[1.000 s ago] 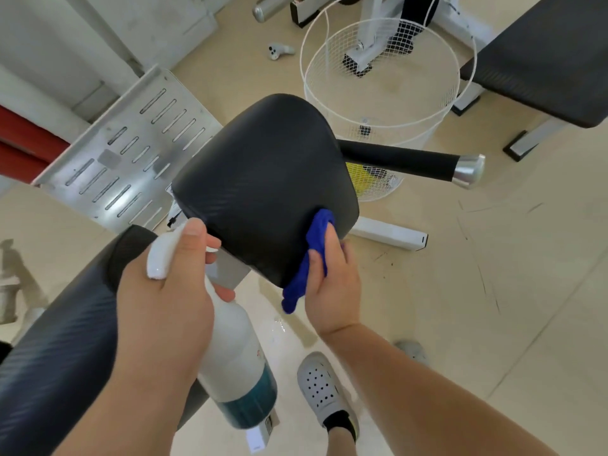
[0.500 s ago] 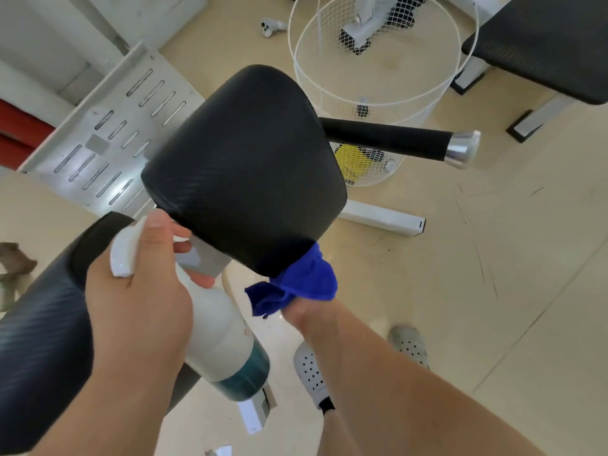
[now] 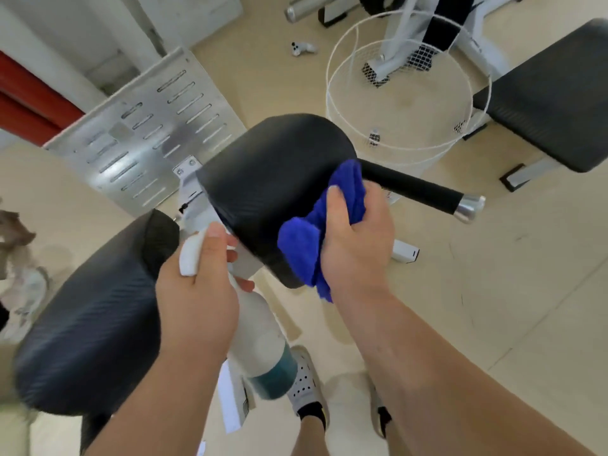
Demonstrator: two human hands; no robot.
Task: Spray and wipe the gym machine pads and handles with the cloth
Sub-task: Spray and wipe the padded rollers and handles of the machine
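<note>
Beige gym floor lies under a black pad and wire basket.

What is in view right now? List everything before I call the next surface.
centre pad: 1, black, middle of view
second pad: 1, black, lower left
handle: 1, black with silver end cap, right of centre pad
cloth: 1, blue, against centre pad's right edge
spray bottle: 1, white with teal liquid, below centre pad
bench pad: 1, black, upper right
wire basket: 1, white, floor beyond handle
slotted plate: 1, silver, upper left
shoes: 2, pale, bottom centre
left hand: grips spray bottle
right hand: fingers curled round cloth
</note>
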